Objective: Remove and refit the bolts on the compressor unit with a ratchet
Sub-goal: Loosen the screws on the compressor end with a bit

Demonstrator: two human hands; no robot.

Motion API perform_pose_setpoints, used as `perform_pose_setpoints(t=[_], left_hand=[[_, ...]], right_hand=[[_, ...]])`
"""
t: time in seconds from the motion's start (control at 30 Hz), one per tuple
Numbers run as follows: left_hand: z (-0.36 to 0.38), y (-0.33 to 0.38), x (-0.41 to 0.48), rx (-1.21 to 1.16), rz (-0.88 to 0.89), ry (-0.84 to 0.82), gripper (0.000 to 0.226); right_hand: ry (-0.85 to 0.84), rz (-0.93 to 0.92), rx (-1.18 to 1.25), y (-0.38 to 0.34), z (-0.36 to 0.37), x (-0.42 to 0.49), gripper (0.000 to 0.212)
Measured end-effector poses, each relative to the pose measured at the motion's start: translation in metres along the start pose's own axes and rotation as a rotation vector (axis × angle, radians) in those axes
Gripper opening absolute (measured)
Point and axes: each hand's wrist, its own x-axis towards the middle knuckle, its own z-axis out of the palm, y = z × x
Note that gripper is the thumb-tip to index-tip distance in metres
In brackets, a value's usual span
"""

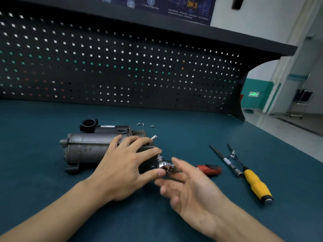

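While the compressor unit [83, 149] lies on its side on the teal counter [35, 172], left of centre and towards the near edge, the left hand [122, 165] rests on its right half with the fingers spread and nearly straight, gripping nothing. One bolt [154, 137] stands out of the unit's right end, just beyond the fingertips. The ratchet [167, 167] sits at that same end, its chrome head against the unit; the left thumb touches the head from the near side. Its red and black handle runs out to the right across the counter. The right hand [194, 187] is beside the head, blurred, palm turned leftwards and fingers loosely extended; it is open, and whether it touches the ratchet I cannot tell. A few loose bolts [140, 124] lie on the counter just beyond the unit. Further right lie a slim extension bar [225, 160] and a yellow-handled screwdriver [257, 184], side by side. A dark pegboard [122, 67] rises along the far edge of the counter
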Motion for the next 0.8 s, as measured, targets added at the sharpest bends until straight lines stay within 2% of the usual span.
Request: perform_pose_setpoints(t=[0.1, 0.2, 0.33, 0.43, 0.5, 0.57, 0.63, 0.73, 0.8], left_hand=[[0.002, -0.002, 0.002, 0.013, -0.003, -0.008, 0.074], [0.006, -0.002, 0.014, 0.043, -0.064, 0.004, 0.074], [0.020, 0.000, 0.043, 0.127, -0.233, 0.001, 0.084], [0.019, -0.005, 0.061, 0.112, -0.278, 0.002, 0.087], [0.001, -0.022, 0.074, 0.016, -0.274, -0.056, 0.097], [-0.021, -0.048, 0.087, -0.089, -0.263, -0.136, 0.088], [-0.034, -0.070, 0.095, -0.018, -0.242, -0.236, 0.077], [-0.023, -0.082, 0.093, 0.059, -0.254, -0.387, 0.096], [-0.013, -0.086, 0.089, 0.093, -0.228, -0.393, 0.107]], right_hand=[[0.056, -0.119, 0.047, 0.008, 0.013, 0.023, 0.025], [0.082, -0.178, 0.041, 0.002, 0.014, 0.052, 0.028], [0.086, -0.159, -0.044, -0.023, 0.007, 0.090, 0.042], [0.058, -0.140, -0.086, -0.041, 0.005, 0.112, 0.038], [0.037, -0.137, -0.092, -0.050, 0.004, 0.123, 0.036], [0.015, -0.140, -0.082, -0.057, 0.003, 0.133, 0.036], [0.007, -0.147, -0.081, -0.060, 0.004, 0.140, 0.037], [0.013, -0.158, -0.107, -0.059, 0.007, 0.150, 0.035], [0.019, -0.173, -0.121, -0.059, 0.007, 0.153, 0.034]])
